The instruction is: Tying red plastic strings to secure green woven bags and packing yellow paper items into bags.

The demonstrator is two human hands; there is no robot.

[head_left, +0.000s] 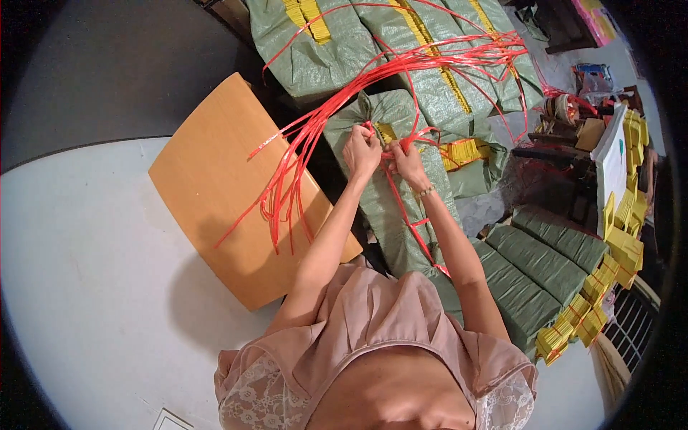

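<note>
A green woven plastic sack [380,208] lies lengthwise in front of me, its gathered far end knotted into a tuft. Yellow contents [385,132] show through a gap in it. Red plastic twine [398,195] runs along its top. My left hand [362,152] is closed on a piece of the red twine beside the gap. A little to the right, my right hand [407,163] is closed on red twine too, with loops sticking out past the fingers. Both hands rest close over the sack; the fingertips are partly hidden.
A bundle of long red strands [344,93] stretches across the stacked green sacks [315,61] and hangs over a tan wooden board [229,186] at left. More dark green packages [545,265] lie at right, beside stacks of yellow bundles [588,308]. A white wall [86,272] stands left.
</note>
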